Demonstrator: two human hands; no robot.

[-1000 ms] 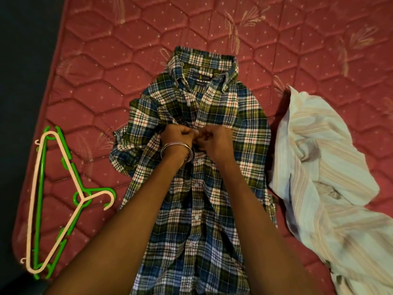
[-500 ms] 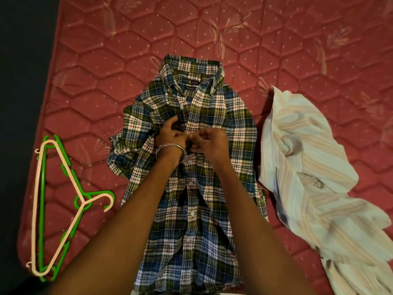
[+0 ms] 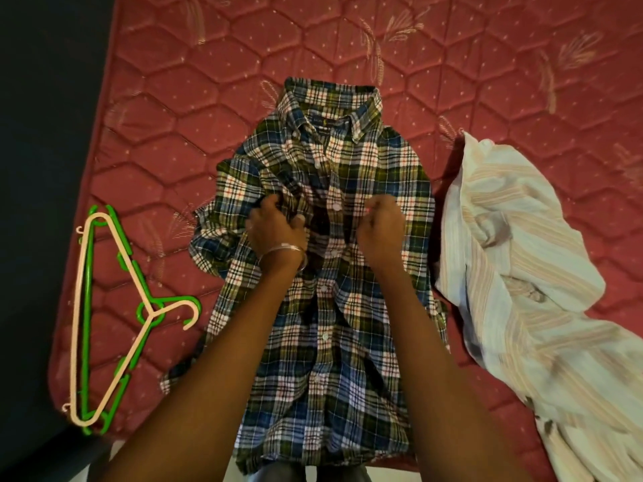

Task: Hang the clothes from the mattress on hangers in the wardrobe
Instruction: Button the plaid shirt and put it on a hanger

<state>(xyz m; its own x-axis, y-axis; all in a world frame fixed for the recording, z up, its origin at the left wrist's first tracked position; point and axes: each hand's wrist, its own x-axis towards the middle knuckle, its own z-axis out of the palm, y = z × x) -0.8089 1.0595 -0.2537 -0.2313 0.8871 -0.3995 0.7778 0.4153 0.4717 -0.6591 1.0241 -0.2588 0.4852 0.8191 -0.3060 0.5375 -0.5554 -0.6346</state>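
The hands, together at the placket a moment ago, are now apart. The left hand (image 3: 276, 228) grips a bunch of the blue-green plaid cotton shirt (image 3: 327, 273), the right hand (image 3: 381, 231) pinches its other front panel. It lies flat on the red quilted mattress (image 3: 208, 99), between stacked green and cream plastic hangers (image 3: 114, 318) and a crumpled white striped shirt (image 3: 522, 266).

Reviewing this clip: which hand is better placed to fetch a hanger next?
Probably the left hand: the hangers lie on its side of the plaid shirt; the right hand would cross over.
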